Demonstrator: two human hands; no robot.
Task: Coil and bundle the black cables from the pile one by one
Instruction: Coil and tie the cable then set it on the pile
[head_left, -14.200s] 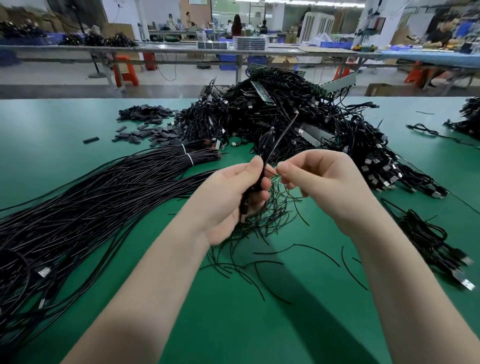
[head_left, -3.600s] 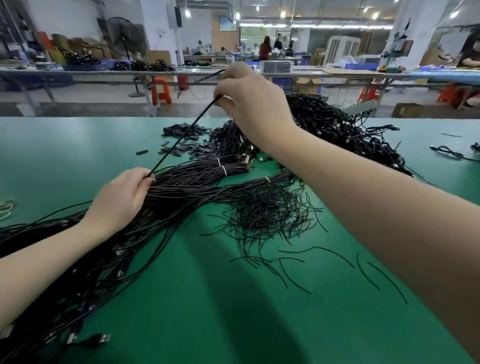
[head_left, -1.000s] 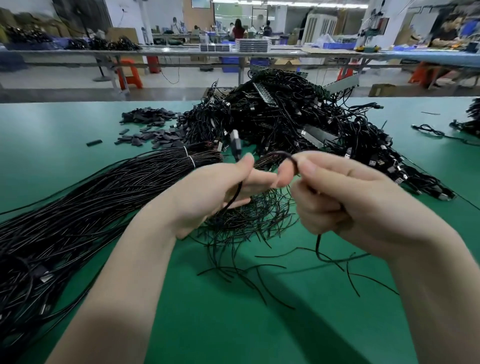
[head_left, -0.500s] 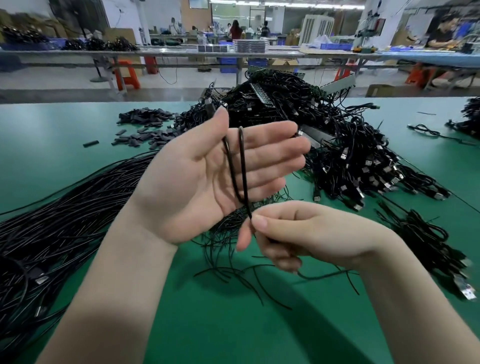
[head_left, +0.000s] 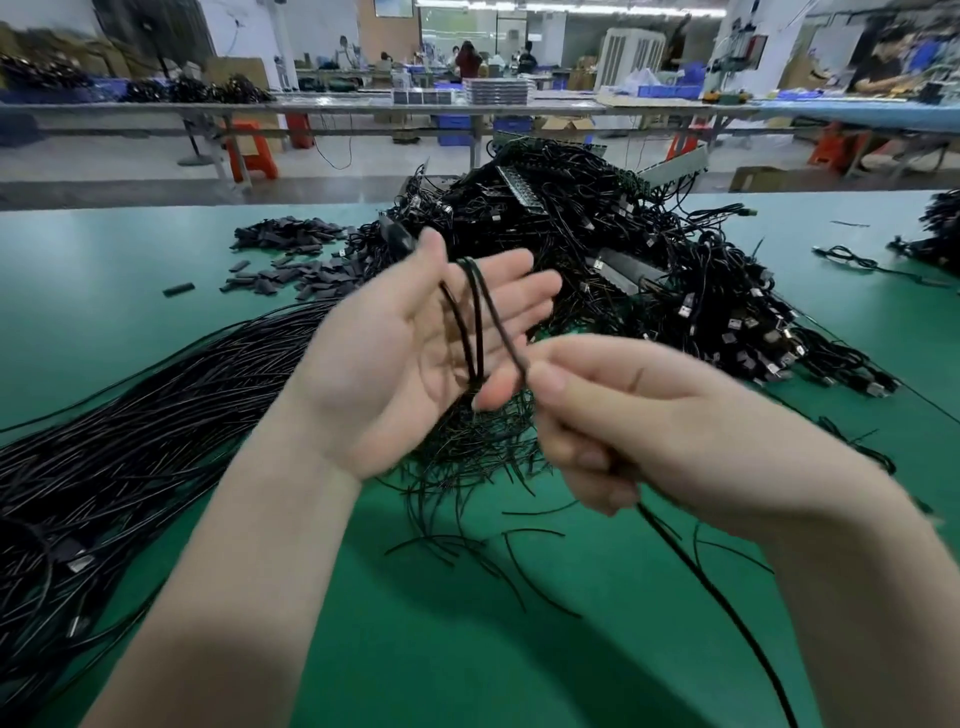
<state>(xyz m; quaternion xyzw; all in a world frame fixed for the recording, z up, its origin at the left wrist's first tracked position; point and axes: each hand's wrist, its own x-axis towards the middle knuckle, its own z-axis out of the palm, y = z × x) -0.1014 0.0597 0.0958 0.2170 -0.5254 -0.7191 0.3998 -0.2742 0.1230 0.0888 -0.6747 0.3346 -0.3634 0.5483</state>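
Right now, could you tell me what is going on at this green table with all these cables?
A person is winding one black cable into loops around the left hand, held palm up with fingers straight. The right hand pinches the same cable and feeds it, its free length trailing down towards the lower right. A few loops are on; no tie yet. Straight cables lie to the left, a tangled pile behind on the green table.

Green bench (head_left: 156, 249) in foreground. Behind its far edge, grey floor (head_left: 130, 161) and long metal-framed tables (head_left: 363, 106). Orange stools (head_left: 252, 148) beneath tables at left and right. Blue bins (head_left: 670, 91) on table tops. Ceiling strip lights (head_left: 571, 6) at rear. White louvred unit (head_left: 631, 54) beyond.
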